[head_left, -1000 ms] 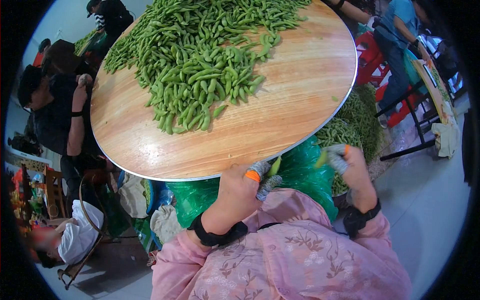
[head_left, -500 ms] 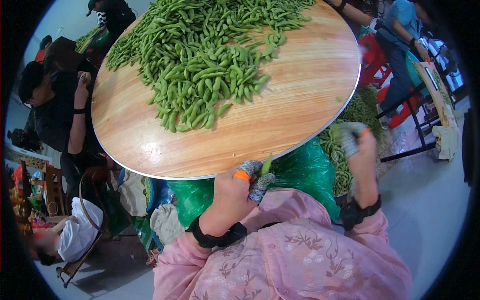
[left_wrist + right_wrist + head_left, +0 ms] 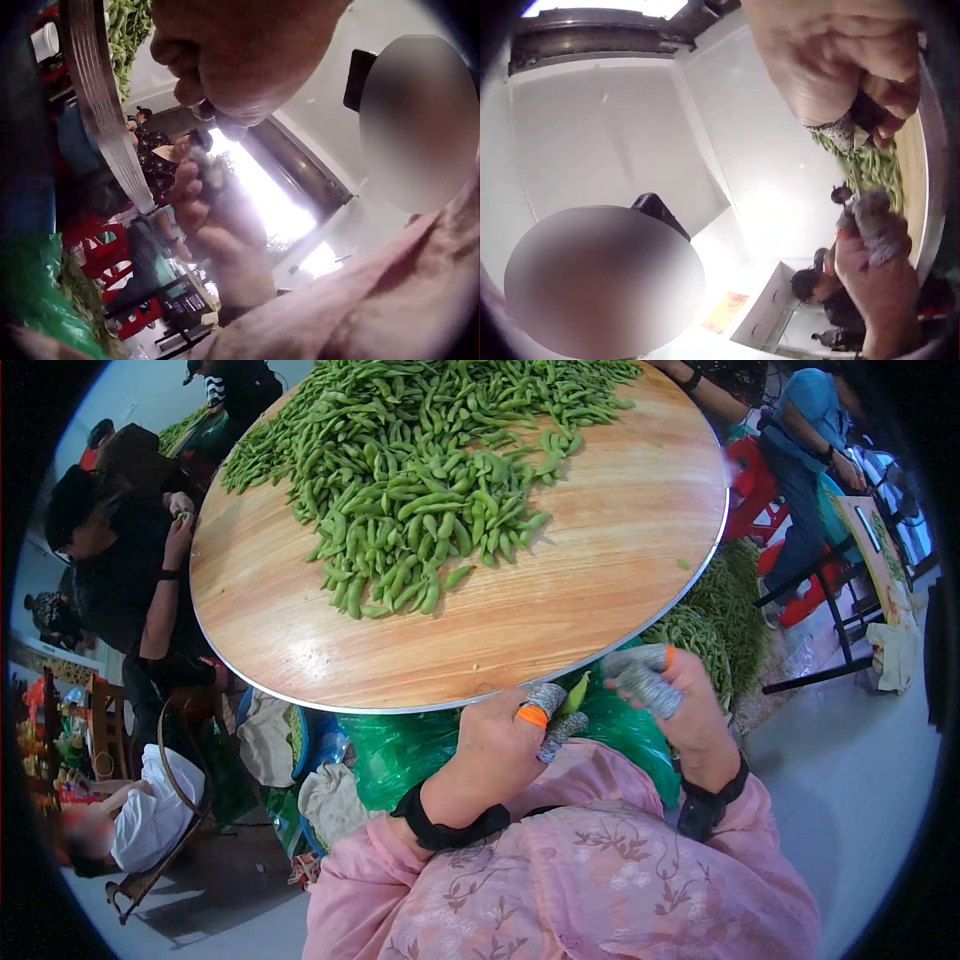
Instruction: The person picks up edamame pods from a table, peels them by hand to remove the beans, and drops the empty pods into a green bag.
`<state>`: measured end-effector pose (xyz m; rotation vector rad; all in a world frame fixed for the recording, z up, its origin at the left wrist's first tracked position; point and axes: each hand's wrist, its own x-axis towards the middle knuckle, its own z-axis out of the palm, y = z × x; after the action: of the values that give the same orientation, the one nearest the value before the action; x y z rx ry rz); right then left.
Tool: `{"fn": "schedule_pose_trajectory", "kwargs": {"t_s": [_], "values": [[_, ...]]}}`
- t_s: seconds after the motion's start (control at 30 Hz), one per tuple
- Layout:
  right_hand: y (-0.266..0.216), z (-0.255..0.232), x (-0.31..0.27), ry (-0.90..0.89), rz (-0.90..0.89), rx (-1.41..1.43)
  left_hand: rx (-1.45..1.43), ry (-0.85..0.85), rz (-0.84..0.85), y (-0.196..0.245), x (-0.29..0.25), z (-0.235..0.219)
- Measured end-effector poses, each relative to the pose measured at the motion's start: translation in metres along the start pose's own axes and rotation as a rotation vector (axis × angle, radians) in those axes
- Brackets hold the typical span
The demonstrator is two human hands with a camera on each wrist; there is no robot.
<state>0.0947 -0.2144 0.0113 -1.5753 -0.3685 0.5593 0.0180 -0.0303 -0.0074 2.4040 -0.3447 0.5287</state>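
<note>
My left hand (image 3: pixel 495 742), with grey wrapping on the thumb and forefinger and an orange band, pinches a green soybean pod (image 3: pixel 576 694) whose tip sticks up. It is just off the near edge of the round wooden table (image 3: pixel 540 625). To its right, my right hand (image 3: pixel 690 705), wrapped the same way, hangs over a green plastic bag (image 3: pixel 630 732). No pod shows between its fingers. In the right wrist view its other fingers (image 3: pixel 889 94) are loosely bent. A large heap of soybean pods (image 3: pixel 400 490) covers the table's far part.
More pods lie in a heap (image 3: pixel 700 630) on the floor beyond the table's right edge. A person in black (image 3: pixel 120 560) sits at the left, and a person in blue (image 3: pixel 810 420) is at the far right near red stools (image 3: pixel 750 485). Cloth sacks (image 3: pixel 335 805) stand at lower left.
My right hand held a pod, swung up and away over the floor heap, and is now back nearer the left hand with no pod showing. The left hand still pinches a pod.
</note>
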Motion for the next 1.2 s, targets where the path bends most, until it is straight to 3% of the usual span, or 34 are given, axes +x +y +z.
{"fn": "schedule_pose_trajectory", "kwargs": {"t_s": [0.03,0.17,0.83,1.0,1.13,1.2], "values": [[-0.004,0.01,0.002,-0.11,0.001,0.082,0.003,0.001,-0.003,-0.001,-0.001,0.0],[-0.003,0.028,0.007,-0.258,0.086,0.202,0.107,0.036,0.073,-0.01,-0.008,-0.001],[0.017,0.028,0.011,-0.252,0.013,0.248,0.221,-0.056,0.088,-0.007,-0.008,-0.002],[0.018,0.037,0.012,-0.196,0.022,0.364,0.055,0.007,0.043,-0.013,-0.009,0.003],[0.025,0.036,0.018,-0.284,-0.043,0.299,-0.19,0.043,-0.045,-0.013,-0.009,0.006],[0.03,0.039,0.021,-0.265,-0.264,0.199,-0.349,0.103,-0.182,-0.01,-0.007,0.001]]}}
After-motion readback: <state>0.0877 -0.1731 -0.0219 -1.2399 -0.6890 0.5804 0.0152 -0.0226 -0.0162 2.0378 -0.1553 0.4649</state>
